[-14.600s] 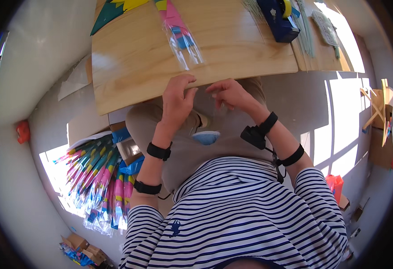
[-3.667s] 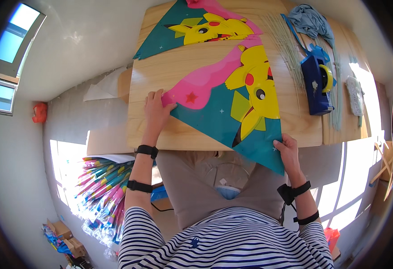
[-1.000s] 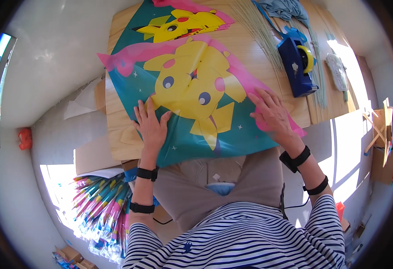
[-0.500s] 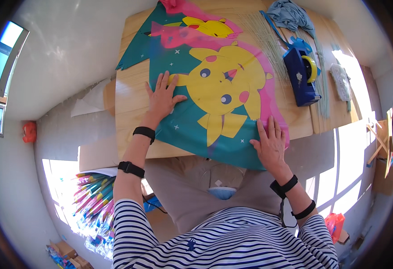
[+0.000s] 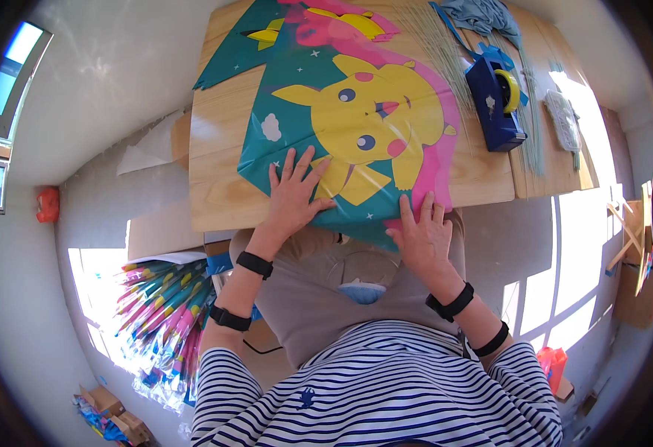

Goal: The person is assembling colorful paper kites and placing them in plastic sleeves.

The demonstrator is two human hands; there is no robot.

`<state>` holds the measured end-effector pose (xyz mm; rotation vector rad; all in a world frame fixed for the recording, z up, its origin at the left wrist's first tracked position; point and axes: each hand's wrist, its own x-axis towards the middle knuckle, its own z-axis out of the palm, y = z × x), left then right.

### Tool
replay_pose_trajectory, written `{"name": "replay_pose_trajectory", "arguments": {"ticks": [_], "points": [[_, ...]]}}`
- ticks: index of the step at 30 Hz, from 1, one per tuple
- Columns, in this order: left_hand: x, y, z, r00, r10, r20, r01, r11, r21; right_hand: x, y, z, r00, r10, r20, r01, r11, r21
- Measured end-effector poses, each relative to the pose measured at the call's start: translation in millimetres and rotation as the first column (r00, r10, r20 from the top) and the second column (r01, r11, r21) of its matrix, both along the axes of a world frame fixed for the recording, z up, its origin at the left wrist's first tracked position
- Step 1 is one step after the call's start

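A thin printed sheet (image 5: 289, 97), teal and pink with a big yellow cartoon character, lies over the near edge of the wooden table (image 5: 218, 160). My left hand (image 5: 294, 192) rests flat on its near left part, fingers spread, beside one of the character's yellow ears. Farther right, my right hand (image 5: 422, 229) lies with fingers extended on the sheet's near pink and teal border. Neither hand is closed on anything. Part of the near edge hangs over the table's side above my lap. More sheets (image 5: 226, 52) of the same print lie beneath and beyond it.
To the right stands a dark blue tape dispenser (image 5: 490, 112) with a yellow roll. Thin pale rods (image 5: 438, 45) lie beside it, with a clear plastic pack (image 5: 563, 119) farther right. A grey-blue cloth (image 5: 483, 16) is at the back. Rolled colourful bundles (image 5: 166, 313) lie at lower left.
The sheet has turned a little and shifted. My left hand has moved from its left side toward me and rightward, closer to my right hand, which has moved slightly left.
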<state>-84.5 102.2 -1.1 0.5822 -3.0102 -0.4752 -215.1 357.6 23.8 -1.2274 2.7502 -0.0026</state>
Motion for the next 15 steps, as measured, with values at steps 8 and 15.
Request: {"name": "replay_pose_trajectory", "arguments": {"ticks": [8, 15], "points": [[36, 14, 16, 0.997, -0.079, -0.001, 0.078, 0.984, 0.157, 15, 1, 16, 0.976, 0.207, 0.075, -0.19, 0.964, -0.187], [66, 43, 14, 0.998, -0.048, -0.048, 0.055, 0.986, 0.155, -8, -11, -24, 0.953, 0.301, -0.027, -0.297, 0.919, -0.259]]}}
